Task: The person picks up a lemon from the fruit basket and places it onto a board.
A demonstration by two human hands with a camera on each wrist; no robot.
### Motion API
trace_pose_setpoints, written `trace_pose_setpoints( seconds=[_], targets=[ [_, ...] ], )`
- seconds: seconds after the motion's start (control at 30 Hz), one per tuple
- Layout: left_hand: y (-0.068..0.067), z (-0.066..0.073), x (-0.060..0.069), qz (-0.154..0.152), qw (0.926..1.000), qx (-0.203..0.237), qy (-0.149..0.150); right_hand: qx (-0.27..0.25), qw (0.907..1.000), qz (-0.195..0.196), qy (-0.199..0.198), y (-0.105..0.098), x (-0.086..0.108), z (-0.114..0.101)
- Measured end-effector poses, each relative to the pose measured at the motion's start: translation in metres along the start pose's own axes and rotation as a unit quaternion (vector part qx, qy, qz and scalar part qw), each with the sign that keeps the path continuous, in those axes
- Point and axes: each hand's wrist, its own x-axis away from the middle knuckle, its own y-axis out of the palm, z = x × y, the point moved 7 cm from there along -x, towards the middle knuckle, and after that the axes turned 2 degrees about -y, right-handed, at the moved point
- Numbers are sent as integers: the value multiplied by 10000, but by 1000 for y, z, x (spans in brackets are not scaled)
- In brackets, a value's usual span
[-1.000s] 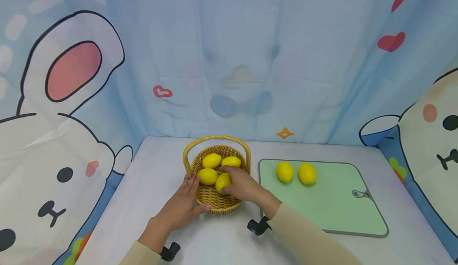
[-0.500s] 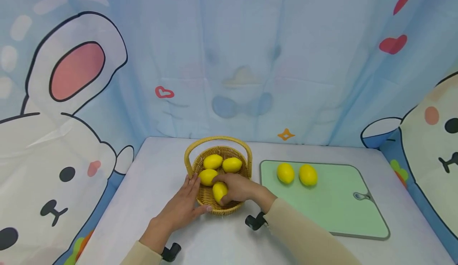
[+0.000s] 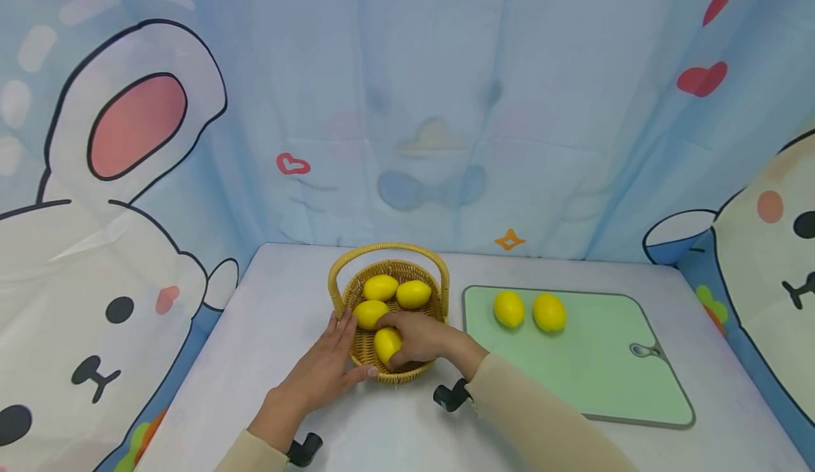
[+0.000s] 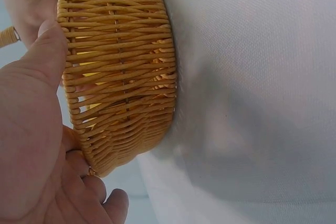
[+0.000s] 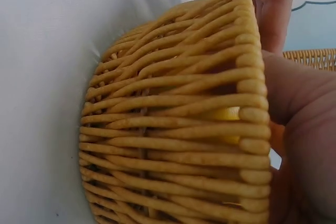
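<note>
A round wicker basket (image 3: 396,376) with an arched handle holds several yellow lemons. My right hand (image 3: 417,337) reaches inside over the right rim and grips a lemon (image 3: 387,345) near the basket's front, fingers and thumb about it. Three other lemons lie behind: one at left (image 3: 371,314), one at back left (image 3: 380,287), one at back right (image 3: 414,294). Against the basket's left side rests my left hand (image 3: 321,362), fingers straight and thumb reaching to the front rim. In the right wrist view, the woven wall (image 5: 178,124) hides most of the held lemon.
On the white table (image 3: 382,429), right of the basket, lies a pale green cutting board (image 3: 592,359). Two lemons sit near its back edge, a left one (image 3: 509,309) and a right one (image 3: 549,312). A light blue printed curtain (image 3: 433,90) stands behind the table.
My right hand has moved the gripped lemon a little toward the front left inside the basket. My left hand has stayed against the basket's side.
</note>
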Motion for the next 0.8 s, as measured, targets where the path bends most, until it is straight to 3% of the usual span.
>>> trace_pose_setpoints(
  seconds=[0.2, 0.5, 0.8],
  targets=[
    [0, 0, 0, 22, 10000, 16, 15, 97, 9998, 11, -154, -3, 2, -1],
    [-1, 1, 1, 23, 10000, 62, 0, -334, 9977, 561, -162, -12, 5, 6],
    [-2, 2, 1, 32, 10000, 86, -29, -493, 9953, 808, -188, -14, 8, 9]
  ],
)
